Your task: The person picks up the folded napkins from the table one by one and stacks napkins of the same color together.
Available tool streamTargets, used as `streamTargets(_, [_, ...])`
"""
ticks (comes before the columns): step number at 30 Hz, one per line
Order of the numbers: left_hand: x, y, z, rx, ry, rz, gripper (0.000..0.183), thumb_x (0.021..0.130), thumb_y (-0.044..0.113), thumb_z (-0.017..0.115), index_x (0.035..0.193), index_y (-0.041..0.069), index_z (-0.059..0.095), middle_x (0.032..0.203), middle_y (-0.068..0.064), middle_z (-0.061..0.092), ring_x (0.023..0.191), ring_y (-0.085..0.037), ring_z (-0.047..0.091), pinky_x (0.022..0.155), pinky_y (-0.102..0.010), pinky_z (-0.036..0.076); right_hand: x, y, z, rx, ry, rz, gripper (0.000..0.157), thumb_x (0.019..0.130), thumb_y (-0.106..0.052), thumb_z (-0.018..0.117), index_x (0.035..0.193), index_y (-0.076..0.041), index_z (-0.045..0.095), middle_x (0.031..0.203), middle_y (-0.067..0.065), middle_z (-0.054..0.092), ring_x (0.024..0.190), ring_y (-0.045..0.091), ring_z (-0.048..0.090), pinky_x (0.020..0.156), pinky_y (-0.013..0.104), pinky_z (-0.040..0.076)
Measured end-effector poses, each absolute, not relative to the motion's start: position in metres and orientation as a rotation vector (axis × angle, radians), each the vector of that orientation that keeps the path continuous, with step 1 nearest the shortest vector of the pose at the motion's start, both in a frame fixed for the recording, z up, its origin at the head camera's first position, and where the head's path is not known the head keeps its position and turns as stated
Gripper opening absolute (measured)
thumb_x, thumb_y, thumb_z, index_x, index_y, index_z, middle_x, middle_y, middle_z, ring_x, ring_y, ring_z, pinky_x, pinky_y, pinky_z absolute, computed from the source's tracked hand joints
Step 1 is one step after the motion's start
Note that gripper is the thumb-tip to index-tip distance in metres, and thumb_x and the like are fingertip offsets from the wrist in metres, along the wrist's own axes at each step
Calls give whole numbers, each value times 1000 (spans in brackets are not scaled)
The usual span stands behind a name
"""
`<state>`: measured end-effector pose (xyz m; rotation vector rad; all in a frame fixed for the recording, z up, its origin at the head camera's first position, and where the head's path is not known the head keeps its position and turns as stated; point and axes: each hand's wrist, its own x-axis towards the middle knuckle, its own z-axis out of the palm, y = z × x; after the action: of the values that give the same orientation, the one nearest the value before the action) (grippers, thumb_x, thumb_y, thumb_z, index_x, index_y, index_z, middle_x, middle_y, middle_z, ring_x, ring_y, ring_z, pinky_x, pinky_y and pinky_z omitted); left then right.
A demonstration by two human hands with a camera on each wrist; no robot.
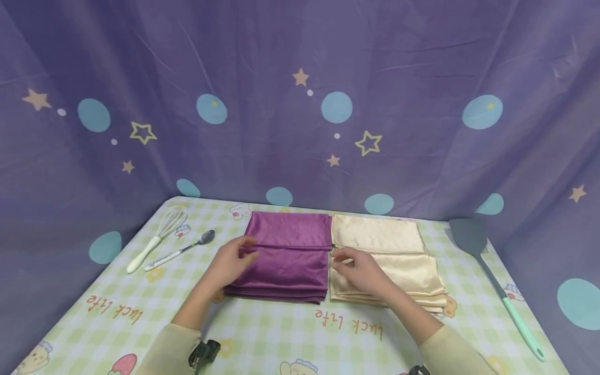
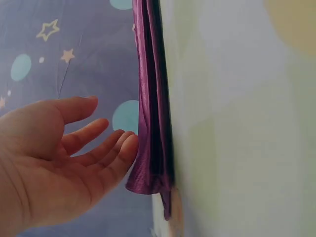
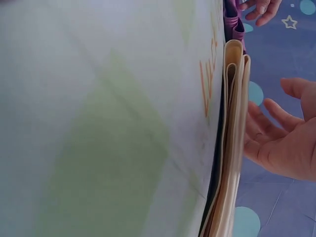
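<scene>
Two folded purple satin cloths lie one behind the other, the front cloth (image 1: 290, 268) thicker in layers than I can count and the back cloth (image 1: 291, 229) just beyond it. To their right are a front cream satin cloth (image 1: 414, 273) and a back cream cloth (image 1: 377, 234), also folded. My left hand (image 1: 230, 263) is at the front purple cloth's left side, fingers loosely bent and gripping nothing; in the left wrist view its fingertips (image 2: 129, 145) appear at the cloth's surface. Over the front cream cloth's left part, my right hand (image 1: 360, 270) is relaxed, thumb apart from the fingers, holding nothing.
A whisk (image 1: 159, 237) and a spoon (image 1: 180, 251) lie at the table's left. On the right is a dark spatula (image 1: 470, 238) with a mint handle. A green checked tablecloth (image 1: 262, 338) covers the table; a purple curtain (image 1: 262, 156) hangs behind.
</scene>
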<state>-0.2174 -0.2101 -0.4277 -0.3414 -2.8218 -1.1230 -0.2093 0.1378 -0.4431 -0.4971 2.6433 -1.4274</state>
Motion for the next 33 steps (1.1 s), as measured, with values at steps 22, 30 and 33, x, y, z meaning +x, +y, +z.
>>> streamTargets(22, [-231,-229,-440,-126,-2787,-1665,36,97,3,64,131,-9,56,106,-18,61,89,-26,64,72,-36,61,-241,128,-442,-274,2389,-1482,39,93,-9,67,131,1,63,94,11,70,56,14,54,48,23,45])
streamTargets(30, [-232,-236,-439,5,-2748,-1709,42,96,1,63,135,-10,51,96,-15,62,77,-21,64,64,-32,59,-248,123,-446,-235,2413,-1468,38,92,-11,71,129,-3,65,90,9,68,54,15,55,46,24,47])
streamTargets(33, [-232,-237,-437,58,-2779,-1713,48,95,1,63,137,-11,45,90,-13,61,72,-18,60,60,-29,57,-250,122,-447,-247,2448,-1428,39,92,-13,74,128,-2,65,89,7,68,53,15,56,46,25,48])
